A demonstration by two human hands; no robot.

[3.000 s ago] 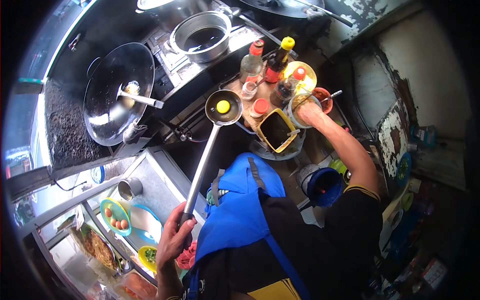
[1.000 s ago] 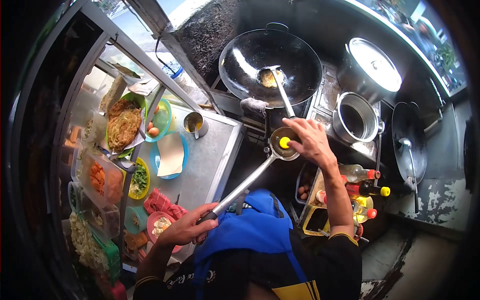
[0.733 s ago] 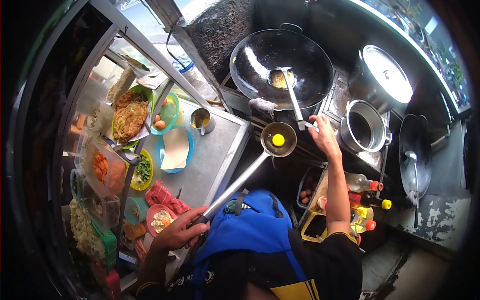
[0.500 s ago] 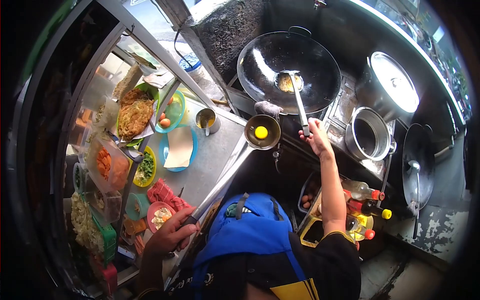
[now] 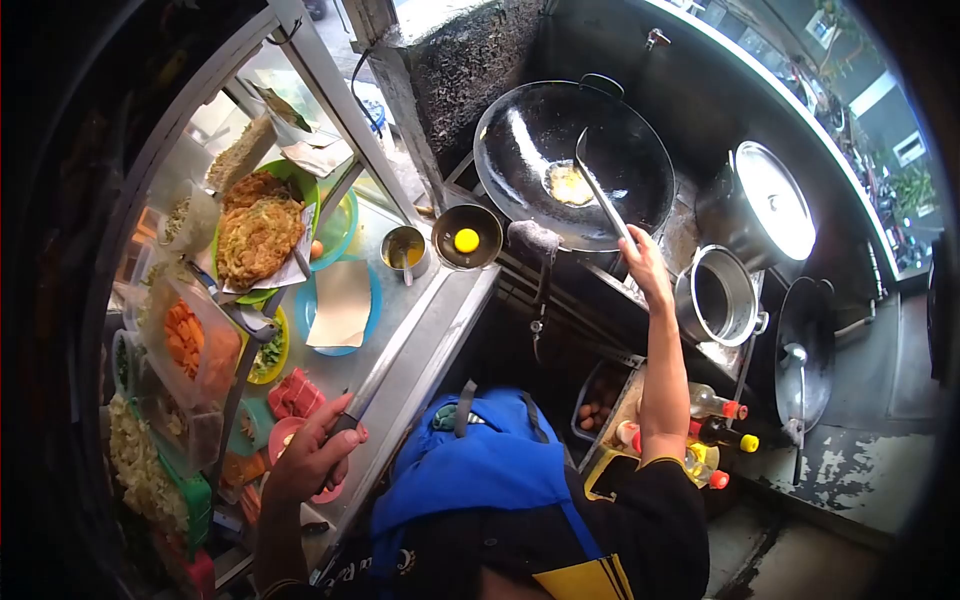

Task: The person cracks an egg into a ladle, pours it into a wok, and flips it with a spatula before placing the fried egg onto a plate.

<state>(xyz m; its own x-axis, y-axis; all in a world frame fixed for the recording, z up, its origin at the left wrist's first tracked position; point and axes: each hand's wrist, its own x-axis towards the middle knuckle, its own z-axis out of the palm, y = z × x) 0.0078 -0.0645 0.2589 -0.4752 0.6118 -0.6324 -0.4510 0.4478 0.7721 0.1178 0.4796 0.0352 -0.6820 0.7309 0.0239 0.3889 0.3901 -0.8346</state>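
My left hand [image 5: 318,458] is closed round the dark grip of a long-handled metal ladle [image 5: 440,258], whose round cup holds a raw egg with a bright yellow yolk [image 5: 466,240]. My right hand [image 5: 643,262] grips the end of a metal spatula [image 5: 604,200] that reaches into a large black wok [image 5: 640,160]. In the wok lies a small piece of pale, golden-edged frying food [image 5: 570,185]. The spatula's head is tilted up beside the food's upper edge.
At the left stand a green plate of fried omelettes [image 5: 260,240], a metal cup [image 5: 405,252], paper on a blue plate [image 5: 342,305] and carrots in a box [image 5: 184,338]. Right are a lidded pot [image 5: 770,205], an open pot [image 5: 722,295], another wok [image 5: 815,350] and capped bottles [image 5: 715,432].
The spatula's head has come off the food and now tilts up beside it. The ladle with the egg and my left hand have shifted left in the view, which has itself moved.
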